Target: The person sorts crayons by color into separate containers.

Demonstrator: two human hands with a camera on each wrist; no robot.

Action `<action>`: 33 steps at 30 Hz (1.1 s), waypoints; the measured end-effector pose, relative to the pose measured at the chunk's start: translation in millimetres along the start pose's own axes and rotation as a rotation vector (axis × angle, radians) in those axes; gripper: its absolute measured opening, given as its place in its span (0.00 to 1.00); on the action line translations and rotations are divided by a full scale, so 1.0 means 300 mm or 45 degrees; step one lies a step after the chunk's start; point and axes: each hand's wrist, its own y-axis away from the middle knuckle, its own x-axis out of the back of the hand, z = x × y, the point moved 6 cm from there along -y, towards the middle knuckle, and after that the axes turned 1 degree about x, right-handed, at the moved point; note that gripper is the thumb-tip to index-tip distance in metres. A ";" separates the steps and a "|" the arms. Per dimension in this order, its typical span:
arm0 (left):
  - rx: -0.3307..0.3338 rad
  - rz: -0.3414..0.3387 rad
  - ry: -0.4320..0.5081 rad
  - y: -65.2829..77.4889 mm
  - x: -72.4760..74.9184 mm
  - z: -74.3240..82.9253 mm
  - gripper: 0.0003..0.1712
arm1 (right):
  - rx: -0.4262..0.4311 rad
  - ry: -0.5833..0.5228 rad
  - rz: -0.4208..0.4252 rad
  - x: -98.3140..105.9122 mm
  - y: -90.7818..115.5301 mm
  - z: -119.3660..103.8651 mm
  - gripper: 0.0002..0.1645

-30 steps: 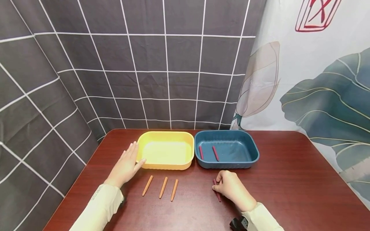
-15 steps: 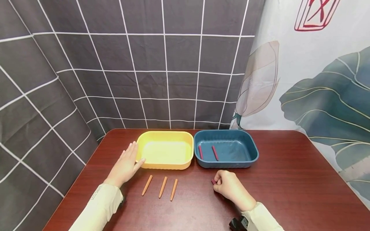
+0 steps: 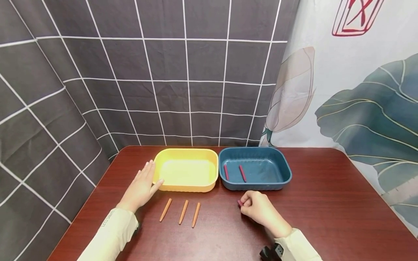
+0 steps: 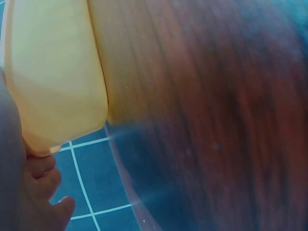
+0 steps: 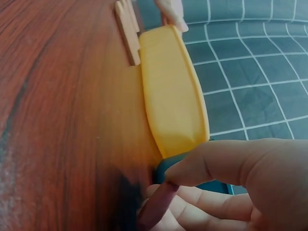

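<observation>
My right hand (image 3: 259, 209) pinches a dark red crayon (image 5: 160, 204) between thumb and fingers, just in front of the blue bin (image 3: 256, 186). In the head view only one end of that crayon shows beside the fingertips. Two red crayons lie inside the blue bin, one near its left wall and another crayon (image 3: 242, 173) to the right of it. My left hand (image 3: 140, 188) rests with straight fingers against the left side of the yellow bin (image 3: 187, 188), its thumb at the front corner. Nothing lies in the yellow bin.
Three orange crayons, the middle crayon (image 3: 183, 212) among them, lie side by side on the brown table (image 3: 326, 203) before the yellow bin. Both bins stand side by side at the table's back edge. A dark gridded curtain (image 3: 169, 98) hangs behind.
My right hand has taken up the dark red crayon that lay on the table a second ago, and most of it is now hidden by the fingers. The left hand stays in place.
</observation>
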 end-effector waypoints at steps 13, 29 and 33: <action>0.002 0.002 -0.008 0.007 0.004 -0.004 0.46 | -0.083 -0.482 -0.107 0.036 -0.015 -0.005 0.11; 0.007 0.005 0.007 0.007 -0.002 -0.003 0.46 | -0.137 -0.709 -0.031 0.153 -0.070 0.006 0.20; 0.004 0.005 0.000 0.002 -0.005 -0.001 0.46 | -0.117 -0.648 0.028 0.190 -0.086 0.003 0.20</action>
